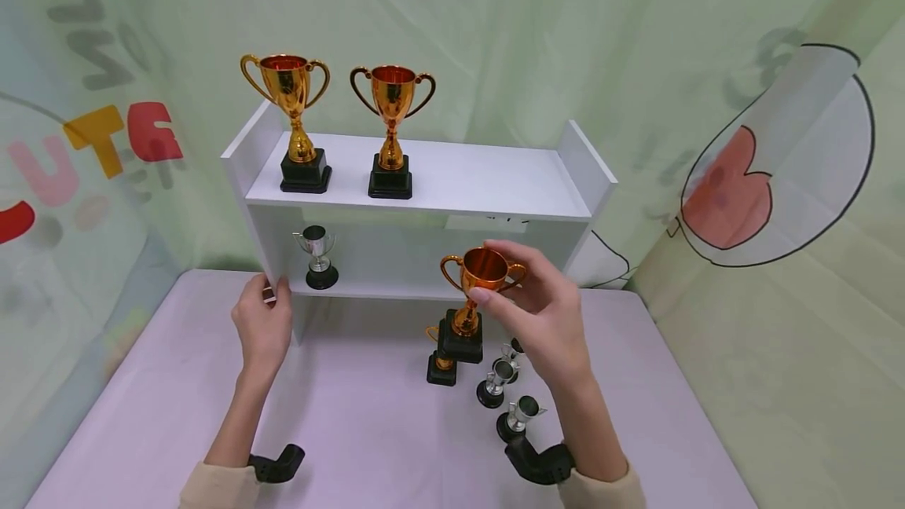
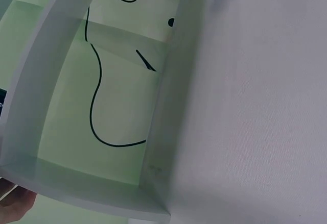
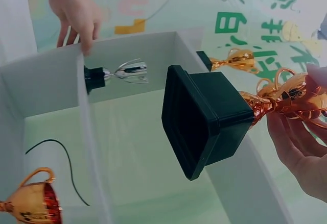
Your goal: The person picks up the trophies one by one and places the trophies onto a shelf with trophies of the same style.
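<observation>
My right hand (image 1: 550, 320) pinches the cup of a gold trophy (image 1: 461, 338) between thumb and fingers. The trophy is held upright in front of the white shelf (image 1: 488, 175), and its black square base faces the camera in the right wrist view. My left hand (image 1: 265, 324) grips the front edge of the shelf's left side panel; only its fingers show at the corner of the left wrist view. A small silver trophy (image 1: 321, 264) stands on the middle board near that hand. Two gold trophies, one left (image 1: 305, 171) and one right (image 1: 390, 179), stand on the top board.
Behind the held trophy, a smaller gold trophy (image 1: 441, 371) stands on the table (image 1: 368, 430), partly hidden. Several silver trophies (image 1: 495, 383) stand beside my right forearm. A black cable (image 1: 613, 251) runs behind the shelf's right end. Curtains (image 1: 509, 38) surround the table.
</observation>
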Demonstrator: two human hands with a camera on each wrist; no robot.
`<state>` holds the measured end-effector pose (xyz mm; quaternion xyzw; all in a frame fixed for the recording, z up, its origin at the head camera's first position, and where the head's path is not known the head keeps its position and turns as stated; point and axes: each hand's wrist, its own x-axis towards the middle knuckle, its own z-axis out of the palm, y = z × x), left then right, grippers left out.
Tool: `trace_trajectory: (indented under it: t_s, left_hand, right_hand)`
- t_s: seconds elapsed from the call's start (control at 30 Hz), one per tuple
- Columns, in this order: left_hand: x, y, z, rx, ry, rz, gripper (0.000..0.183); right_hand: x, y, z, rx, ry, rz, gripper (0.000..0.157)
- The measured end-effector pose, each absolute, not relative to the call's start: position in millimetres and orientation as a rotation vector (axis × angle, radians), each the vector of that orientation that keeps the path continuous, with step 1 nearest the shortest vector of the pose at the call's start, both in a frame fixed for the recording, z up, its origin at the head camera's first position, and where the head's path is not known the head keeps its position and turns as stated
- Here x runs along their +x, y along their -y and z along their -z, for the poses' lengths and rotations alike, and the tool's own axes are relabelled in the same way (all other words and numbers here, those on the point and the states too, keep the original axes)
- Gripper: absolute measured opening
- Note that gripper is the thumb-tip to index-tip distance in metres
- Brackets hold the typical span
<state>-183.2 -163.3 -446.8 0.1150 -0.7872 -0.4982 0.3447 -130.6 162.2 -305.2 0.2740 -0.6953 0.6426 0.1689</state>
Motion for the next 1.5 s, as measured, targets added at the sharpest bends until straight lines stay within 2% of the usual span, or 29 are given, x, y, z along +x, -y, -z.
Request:
trace_trajectory:
  t_s: [0.5,1.5]
  left_hand:
    - [-181,164,448,0.31,2.059,1.29,0.022]
    - [-183,165,449,0.286,2.069,1.288,0.022]
  right_hand:
    - [-142,-155,263,0.762,1.989,-1.82,0.05]
    - [-163,-145,224,0.809,2.017,-1.785,0.045]
